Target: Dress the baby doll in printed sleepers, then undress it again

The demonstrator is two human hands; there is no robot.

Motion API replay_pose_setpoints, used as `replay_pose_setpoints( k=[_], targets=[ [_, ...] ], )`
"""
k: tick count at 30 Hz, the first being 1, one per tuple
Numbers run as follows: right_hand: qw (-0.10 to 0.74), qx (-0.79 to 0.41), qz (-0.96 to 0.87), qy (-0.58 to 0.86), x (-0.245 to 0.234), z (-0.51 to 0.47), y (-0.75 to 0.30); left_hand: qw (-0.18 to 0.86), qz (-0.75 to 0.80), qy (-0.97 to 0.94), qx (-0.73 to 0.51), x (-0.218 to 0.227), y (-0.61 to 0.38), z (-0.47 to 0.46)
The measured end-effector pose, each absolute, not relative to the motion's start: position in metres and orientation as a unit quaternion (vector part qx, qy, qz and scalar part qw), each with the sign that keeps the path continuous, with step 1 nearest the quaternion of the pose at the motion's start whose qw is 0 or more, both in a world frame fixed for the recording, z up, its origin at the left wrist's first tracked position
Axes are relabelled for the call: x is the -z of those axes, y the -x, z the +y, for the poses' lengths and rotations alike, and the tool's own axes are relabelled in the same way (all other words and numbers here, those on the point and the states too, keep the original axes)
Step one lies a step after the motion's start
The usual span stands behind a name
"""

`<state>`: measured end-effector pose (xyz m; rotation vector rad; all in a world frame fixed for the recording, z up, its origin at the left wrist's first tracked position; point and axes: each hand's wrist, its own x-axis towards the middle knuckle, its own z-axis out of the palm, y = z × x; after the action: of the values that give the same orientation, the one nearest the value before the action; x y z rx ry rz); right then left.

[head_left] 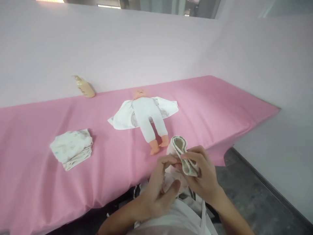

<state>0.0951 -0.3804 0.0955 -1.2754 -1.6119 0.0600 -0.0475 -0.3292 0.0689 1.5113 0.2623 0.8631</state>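
Note:
Close to my body, over the near edge of the bed, both hands are at a pale printed baby cloth (180, 143) with a darker edging, bunched into folds with an opening at the top. My right hand (204, 174) pinches its folded edge between thumb and fingers. My left hand (157, 192) has its fingertips curled at the cloth's other side, its thumb lower down against hanging fabric. Beyond the hands a baby doll (146, 112) in white leggings lies on its back, bare feet toward me, on a spread white garment (123, 116).
A folded stack of printed baby cloths (73, 145) lies left on the pink-covered bed (110, 156). Against the back wall leans a pump bottle (85, 87) of cream colour. The wall (293, 137) and grey floor (254, 192) are at the right.

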Motion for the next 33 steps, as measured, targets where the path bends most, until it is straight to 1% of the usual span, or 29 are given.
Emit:
replay_pose_setpoints(
  k=[2, 4, 5, 8, 9, 10, 14, 16, 18, 21, 24, 27, 29, 33],
  targets=[
    [0.514, -0.077, -0.685, 0.511, -0.099, -0.383, -0.117, 0.552, 0.152, -0.677, -0.462, -0.061, 0.037, -0.325],
    [0.522, -0.121, -0.693, 0.483, -0.106, -0.382, -0.136, 0.507, 0.204, -0.655, -0.522, -0.056, 0.023, -0.313],
    [0.530, -0.135, -0.697, 0.465, -0.109, -0.381, -0.144, 0.518, 0.224, -0.643, -0.518, -0.054, 0.016, -0.306],
    [0.534, -0.173, -0.716, 0.415, -0.116, -0.371, -0.164, 0.642, 0.214, -0.616, -0.402, -0.057, 0.003, -0.289],
    [0.530, -0.191, -0.715, 0.413, -0.116, -0.366, -0.168, 0.667, 0.206, -0.603, -0.386, -0.059, 0.002, -0.285],
    [0.527, -0.213, -0.708, 0.419, -0.116, -0.360, -0.173, 0.672, 0.206, -0.592, -0.395, -0.061, 0.001, -0.284],
    [0.495, -0.348, -0.672, 0.427, -0.109, -0.328, -0.182, 0.597, 0.234, -0.585, -0.498, -0.065, 0.001, -0.286],
    [0.460, -0.419, -0.668, 0.407, -0.109, -0.310, -0.181, 0.571, 0.246, -0.588, -0.518, -0.065, 0.001, -0.287],
    [0.430, -0.457, -0.654, 0.422, -0.112, -0.294, -0.177, 0.551, 0.280, -0.577, -0.533, -0.065, 0.002, -0.289],
    [0.429, -0.461, -0.628, 0.457, -0.122, -0.275, -0.167, 0.539, 0.352, -0.559, -0.522, -0.066, 0.004, -0.294],
    [0.460, -0.449, -0.628, 0.439, -0.136, -0.263, -0.157, 0.562, 0.394, -0.572, -0.450, -0.060, 0.009, -0.303],
    [0.481, -0.400, -0.653, 0.428, -0.151, -0.256, -0.153, 0.618, 0.403, -0.560, -0.377, -0.039, 0.016, -0.314],
    [0.501, -0.362, -0.663, 0.423, -0.163, -0.252, -0.153, 0.667, 0.403, -0.518, -0.354, -0.021, 0.021, -0.323],
    [0.543, -0.366, -0.642, 0.398, -0.188, -0.237, -0.154, 0.772, 0.370, -0.367, -0.364, 0.010, 0.025, -0.341]
  ],
)
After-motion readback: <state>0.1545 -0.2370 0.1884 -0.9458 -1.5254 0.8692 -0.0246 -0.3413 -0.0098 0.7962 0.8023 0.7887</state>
